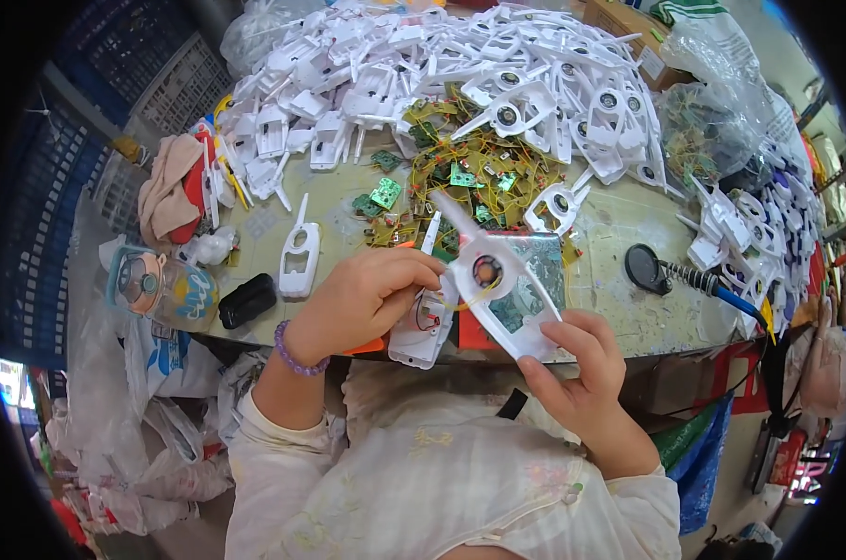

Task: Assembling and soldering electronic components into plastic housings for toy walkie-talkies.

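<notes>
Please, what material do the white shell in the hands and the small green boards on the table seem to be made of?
The white handset-shaped shell, held by the left hand and right hand, looks like moulded plastic: smooth, slightly glossy, thin even walls. The small green boards look like rigid circuit-board laminate, flat with yellow wires attached; the exact kind cannot be told.

A worn, pale workbench (619, 233) carries a heap of white plastic shells (423, 65) along its far side — nearer, a tangle of green circuit boards (469, 177), a soldering iron (693, 280), one black case (247, 301), and what looks like a plastic jar (161, 287).
</notes>
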Demonstrator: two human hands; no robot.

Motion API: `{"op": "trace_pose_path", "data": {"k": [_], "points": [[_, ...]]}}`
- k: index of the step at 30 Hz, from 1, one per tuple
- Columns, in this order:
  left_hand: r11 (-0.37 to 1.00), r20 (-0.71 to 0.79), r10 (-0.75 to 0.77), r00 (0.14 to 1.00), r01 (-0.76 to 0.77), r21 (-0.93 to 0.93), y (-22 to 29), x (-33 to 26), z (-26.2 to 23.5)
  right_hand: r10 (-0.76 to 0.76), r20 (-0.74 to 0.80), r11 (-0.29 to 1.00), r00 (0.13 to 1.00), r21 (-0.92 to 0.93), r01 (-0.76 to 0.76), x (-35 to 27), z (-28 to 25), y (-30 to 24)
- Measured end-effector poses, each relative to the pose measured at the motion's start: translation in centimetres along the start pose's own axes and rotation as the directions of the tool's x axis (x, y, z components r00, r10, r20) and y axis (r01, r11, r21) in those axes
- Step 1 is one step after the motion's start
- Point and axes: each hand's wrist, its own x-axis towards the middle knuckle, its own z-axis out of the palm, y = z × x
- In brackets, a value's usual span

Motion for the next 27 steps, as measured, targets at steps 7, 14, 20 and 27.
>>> {"op": "trace_pose_path", "data": {"k": [7,14,20,27], "points": [[0.994,-0.037,-0.031,0.999,0.027,-0.104,-0.9,0.0,-0.4,0.084,-0.07,0.994,0.994,0.081,-0.079,-0.8,1.3,0.6],[0.941,-0.121,-0.259,0.958,0.222,-0.257,-0.7,0.1,-0.5,0.131,-0.042,0.986,0.991,0.113,-0.125,-0.1,2.1,0.1],[0.876,-0.049,-0.379,0.924,0.341,-0.342,-1.6,0.1,-0.1,0.013,-0.011,0.999,1.0,0.03,-0.013,0.1,2.6,0.1],[0.864,-0.083,-0.444,0.892,0.401,-0.303,-1.9,0.2,1.0,-0.385,0.193,0.839,0.903,-0.333,0.429,1.0,3.2,-1.8]]}}
